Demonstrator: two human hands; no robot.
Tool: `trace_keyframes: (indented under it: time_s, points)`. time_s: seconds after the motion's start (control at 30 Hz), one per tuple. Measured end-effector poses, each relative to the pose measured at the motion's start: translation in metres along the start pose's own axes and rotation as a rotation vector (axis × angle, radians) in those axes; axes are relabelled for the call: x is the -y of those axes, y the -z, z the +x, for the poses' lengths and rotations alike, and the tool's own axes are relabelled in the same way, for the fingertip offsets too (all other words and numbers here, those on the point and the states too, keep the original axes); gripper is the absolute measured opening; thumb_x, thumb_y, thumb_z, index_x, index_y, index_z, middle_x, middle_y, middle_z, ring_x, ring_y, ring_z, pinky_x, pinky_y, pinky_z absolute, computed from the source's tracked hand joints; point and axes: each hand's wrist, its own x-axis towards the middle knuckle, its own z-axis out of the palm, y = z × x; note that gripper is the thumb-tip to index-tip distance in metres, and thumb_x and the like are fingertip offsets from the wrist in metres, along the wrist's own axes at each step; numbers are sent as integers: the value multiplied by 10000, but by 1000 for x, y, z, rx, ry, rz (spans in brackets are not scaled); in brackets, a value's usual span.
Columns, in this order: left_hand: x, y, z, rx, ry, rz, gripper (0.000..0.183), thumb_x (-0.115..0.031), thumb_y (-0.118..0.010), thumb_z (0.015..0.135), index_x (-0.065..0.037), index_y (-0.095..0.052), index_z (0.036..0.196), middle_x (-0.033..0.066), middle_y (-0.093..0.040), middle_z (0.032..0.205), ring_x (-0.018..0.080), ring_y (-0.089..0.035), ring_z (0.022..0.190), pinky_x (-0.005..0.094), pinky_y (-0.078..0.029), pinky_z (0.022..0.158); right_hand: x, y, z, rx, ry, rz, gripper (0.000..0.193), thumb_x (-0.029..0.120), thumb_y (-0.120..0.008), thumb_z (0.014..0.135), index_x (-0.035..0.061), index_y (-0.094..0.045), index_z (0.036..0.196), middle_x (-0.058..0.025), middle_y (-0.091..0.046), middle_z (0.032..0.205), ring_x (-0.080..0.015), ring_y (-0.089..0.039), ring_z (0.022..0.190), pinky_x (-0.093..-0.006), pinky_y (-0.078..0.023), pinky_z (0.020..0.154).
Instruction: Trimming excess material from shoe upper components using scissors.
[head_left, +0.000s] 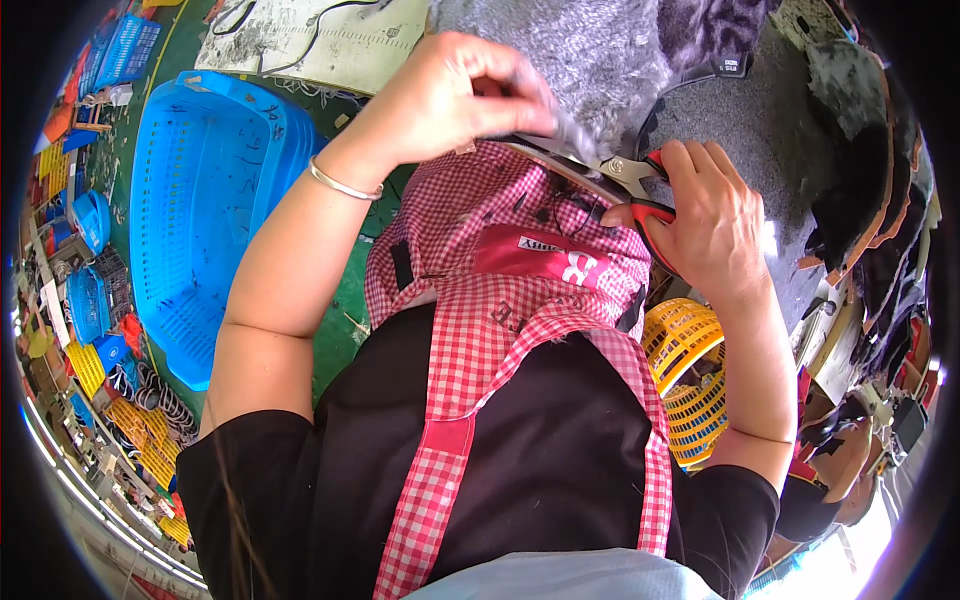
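My left hand [455,95] pinches the edge of the grey furry fabric [590,60] taut just above my red-checked apron [480,330], so my right hand [705,215], clamped on the red-handled metal scissors [625,175], can meet it cleanly.

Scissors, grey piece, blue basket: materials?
Scissors: bright metal blades with a visible pivot screw; glossy red handles, probably plastic. The right hand grips them. Grey piece: fuzzy, matte pile, looks like faux fur or fleece; the left hand pinches its edge. Blue basket: moulded plastic, going by the uniform colour and slotted lattice walls.
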Motion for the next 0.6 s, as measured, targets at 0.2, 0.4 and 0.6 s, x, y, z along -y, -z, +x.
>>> trace_keyframes:
  time_s: [0.2, 0.4, 0.6]
  points:
    - [6, 4, 3, -18, 144, -80, 170, -160, -669, 1042, -36, -711, 1151, 18, -746, 1109, 29, -620, 856, 195, -565, 603, 8, -3, 2, 56, -99, 53, 621, 554, -862, 768, 36, -617, 1009, -125, -662, 935, -338, -681, 952, -475, -573, 754]
    - [22, 11, 6, 81, 16, -92, 154, -147, -625, 1067, -15, -685, 1120, 56, -744, 1143, 61, -646, 933, 251, -571, 848, 19, -4, 12, 67, -62, 72, 608, 566, -847, 784, 34, -617, 970, -128, -671, 898, -336, -702, 914, -468, -580, 755]
    - [-14, 37, 9, 129, 165, -17, 240, -207, -580, 1101, 7, -684, 1132, 97, -764, 1063, 132, -695, 937, 277, -538, 872, 37, -4, -8, 46, 294, 151, 416, 338, -891, 685, 76, -610, 845, -46, -615, 789, -225, -648, 743, -362, -550, 544]
